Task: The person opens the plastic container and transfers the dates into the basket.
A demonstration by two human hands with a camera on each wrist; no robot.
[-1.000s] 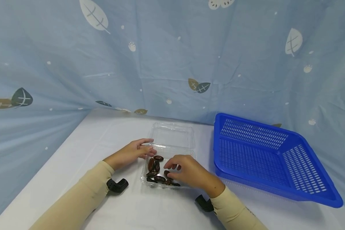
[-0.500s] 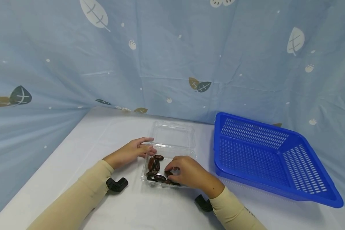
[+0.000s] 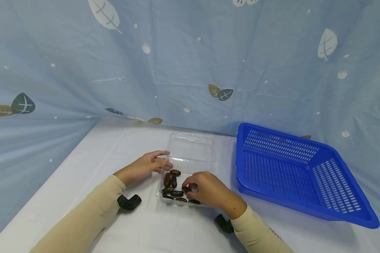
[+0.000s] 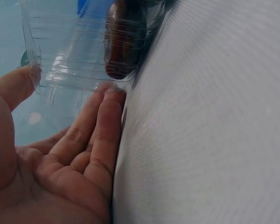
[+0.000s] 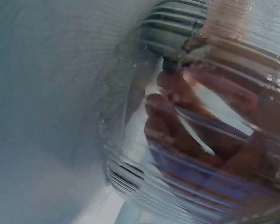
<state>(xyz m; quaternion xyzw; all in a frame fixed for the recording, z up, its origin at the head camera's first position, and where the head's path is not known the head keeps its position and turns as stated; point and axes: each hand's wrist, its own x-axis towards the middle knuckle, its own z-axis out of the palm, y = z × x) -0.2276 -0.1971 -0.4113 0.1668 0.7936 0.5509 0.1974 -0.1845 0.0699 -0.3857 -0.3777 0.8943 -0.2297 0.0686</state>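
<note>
A clear plastic clamshell box [image 3: 196, 166] stands on the table, its lid [image 3: 191, 147] folded back behind it. Several dark brown dates [image 3: 167, 180] lie inside, mostly along the left and front. At the box's back left corner is my left hand [image 3: 142, 168]; in the left wrist view its fairly straight fingers [image 4: 107, 130] meet the ribbed wall low down and the thumb touches higher up. My right hand [image 3: 210, 189] reaches into the box and pinches a date [image 3: 185, 189] between thumb and fingers. Through the ribbed wall, the right wrist view shows bent fingers [image 5: 177, 121].
To the right stands a large blue plastic basket [image 3: 280, 175] with slotted sides, close beside the right forearm. Black curved pieces [image 3: 129, 202] sit at both wrists. Behind the white table [image 3: 120, 140] hangs a blue leaf-print cloth [image 3: 183, 63].
My right hand's fingertips have closed on a date. The dates near the front wall have shifted slightly apart. My left hand has stayed at the box's corner.
</note>
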